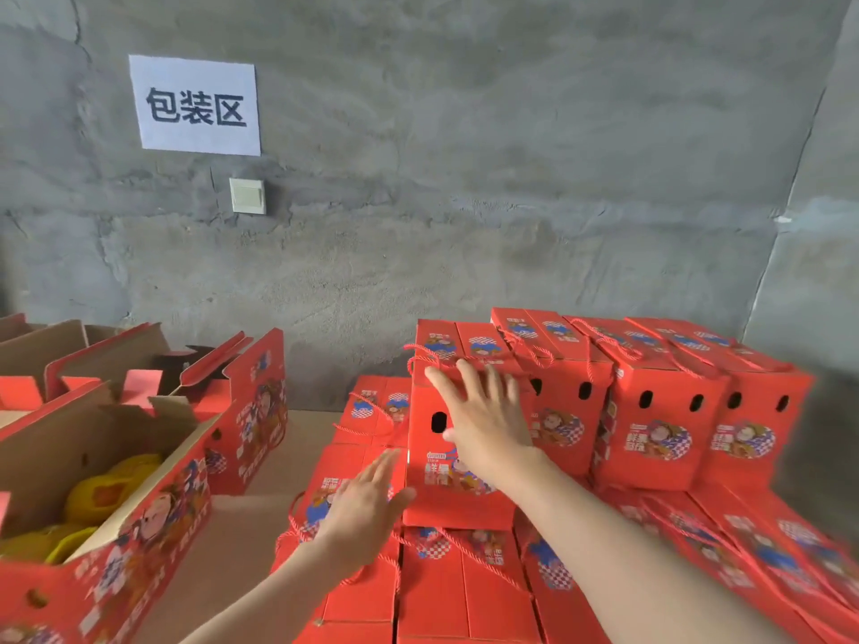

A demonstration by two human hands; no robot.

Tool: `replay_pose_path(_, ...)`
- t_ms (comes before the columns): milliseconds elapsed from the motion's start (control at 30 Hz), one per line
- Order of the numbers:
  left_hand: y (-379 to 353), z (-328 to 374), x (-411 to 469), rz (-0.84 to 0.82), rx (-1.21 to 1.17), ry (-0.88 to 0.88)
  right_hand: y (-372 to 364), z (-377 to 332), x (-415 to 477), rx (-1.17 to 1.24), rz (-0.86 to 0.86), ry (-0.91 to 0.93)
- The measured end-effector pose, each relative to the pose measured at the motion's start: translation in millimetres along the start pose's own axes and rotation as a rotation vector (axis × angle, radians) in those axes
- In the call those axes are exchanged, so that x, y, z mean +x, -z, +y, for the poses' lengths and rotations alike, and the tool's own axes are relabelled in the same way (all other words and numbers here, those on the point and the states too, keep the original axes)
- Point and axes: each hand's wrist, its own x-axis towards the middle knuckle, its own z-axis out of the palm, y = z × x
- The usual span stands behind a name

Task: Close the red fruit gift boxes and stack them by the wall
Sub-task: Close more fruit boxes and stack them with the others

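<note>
Seen from the head camera, a closed red gift box (458, 504) stands upright on the lower layer (465, 592) of boxes, leftmost in the top row (660, 402) along the concrete wall (465, 202). The right hand (483, 425), fingers spread flat, presses the box's front face near the top. The left hand (362, 508), fingers straight, sits at its lower left edge, possibly touching through the blur. An open box (153, 527) of yellow fruit waits to the left, nearer the left hand.
</note>
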Motion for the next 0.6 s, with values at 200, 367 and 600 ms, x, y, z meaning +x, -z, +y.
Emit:
replay_pose_path(200, -35.7, -46.0, -16.2, -0.195, 0.325, 0.183, -29.8, 10.4, 57.3, 0.048, 0.018, -0.142)
replay_pose_path(367, -38.6, -52.5, -19.2, -0.170, 0.334, 0.161, -49.6, 19.9, 93.1, 0.061, 0.025, -0.184)
replay_pose_path(600, -39.7, -52.1, -23.5, -0.172, 0.353, 0.170, -58.9, 6.8, 96.8, 0.097, 0.030, -0.216)
